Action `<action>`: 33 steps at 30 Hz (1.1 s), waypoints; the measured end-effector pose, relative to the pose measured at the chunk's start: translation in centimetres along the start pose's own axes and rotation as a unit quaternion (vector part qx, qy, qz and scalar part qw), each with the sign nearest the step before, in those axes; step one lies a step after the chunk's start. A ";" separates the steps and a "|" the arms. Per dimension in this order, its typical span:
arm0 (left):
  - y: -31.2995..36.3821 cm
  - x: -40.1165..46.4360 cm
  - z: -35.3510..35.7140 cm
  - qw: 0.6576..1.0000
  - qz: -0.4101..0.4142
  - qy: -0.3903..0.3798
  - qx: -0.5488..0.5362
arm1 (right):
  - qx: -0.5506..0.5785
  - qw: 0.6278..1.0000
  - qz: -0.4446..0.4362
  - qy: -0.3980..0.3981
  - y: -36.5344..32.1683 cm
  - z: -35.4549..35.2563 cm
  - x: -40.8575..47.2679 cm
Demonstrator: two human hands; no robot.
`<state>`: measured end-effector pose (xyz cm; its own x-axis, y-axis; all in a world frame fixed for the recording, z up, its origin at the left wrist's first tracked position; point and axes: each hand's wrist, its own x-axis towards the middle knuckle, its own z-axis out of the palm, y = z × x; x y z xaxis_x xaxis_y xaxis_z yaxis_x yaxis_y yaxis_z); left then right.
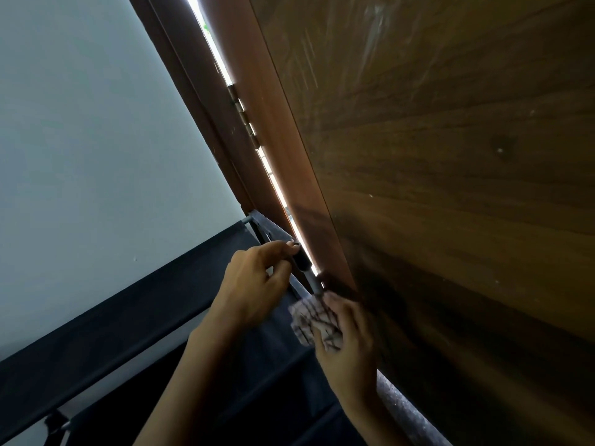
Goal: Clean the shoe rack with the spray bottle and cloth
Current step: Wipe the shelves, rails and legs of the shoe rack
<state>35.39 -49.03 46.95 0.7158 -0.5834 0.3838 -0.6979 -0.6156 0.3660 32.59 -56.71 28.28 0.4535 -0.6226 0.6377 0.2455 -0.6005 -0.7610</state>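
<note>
Checked cloth (pixel 314 323), one; two hands.

Shoe rack (pixel 135 304) against wall (pixel 80 140), door (pixel 450 188) right

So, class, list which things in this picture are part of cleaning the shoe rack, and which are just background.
Part of the job:
- shoe rack
- checked cloth, gripped by the right hand
- left hand, holding the rack's corner post

Just background:
- wooden door
- door hinge
- wall
</note>
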 end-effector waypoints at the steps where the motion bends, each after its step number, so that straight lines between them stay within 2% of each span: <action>1: 0.1 0.0 0.0 1.000 -0.001 0.001 -0.001 | -0.021 0.999 0.021 -0.014 1.2 -0.1 -1.4; 5: 0.4 -0.1 -0.1 1.000 0.000 0.001 -0.001 | -0.034 0.995 0.087 -0.038 2.2 -0.7 -3.1; 10: 0.3 0.0 0.1 1.000 -0.007 0.002 0.003 | 0.044 0.997 -0.003 0.060 -2.7 0.3 2.4; 13: 0.2 -0.1 0.2 1.000 -0.008 0.005 0.012 | 0.045 0.995 -0.021 0.089 -3.4 1.3 3.6; 19: 0.1 0.0 0.3 0.999 -0.014 0.014 0.028 | 0.000 0.993 0.119 0.018 3.1 1.0 -4.2; 21: -0.1 0.0 0.4 0.999 -0.010 0.015 0.028 | -0.009 0.990 0.137 0.015 3.3 0.5 -4.5; 23: -0.2 -0.2 0.5 1.000 -0.013 0.019 0.018 | -0.004 0.991 0.131 0.030 2.2 0.4 -3.4; 27: -0.6 -0.3 0.8 1.000 -0.003 0.030 0.009 | 0.077 0.993 0.060 0.069 -1.4 1.1 0.8; 30: -0.8 -0.2 0.8 0.999 0.000 0.031 0.008 | 0.089 0.992 0.030 0.089 -1.4 1.7 1.5; 33: -0.4 -0.2 0.7 0.999 -0.015 0.029 0.004 | 0.060 0.994 0.079 0.053 1.7 1.2 -1.8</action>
<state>35.48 -49.01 46.18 0.7337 -0.5334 0.4209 -0.6760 -0.6363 0.3718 33.16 -56.02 25.68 0.4033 -0.7574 0.5135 0.2820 -0.4310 -0.8572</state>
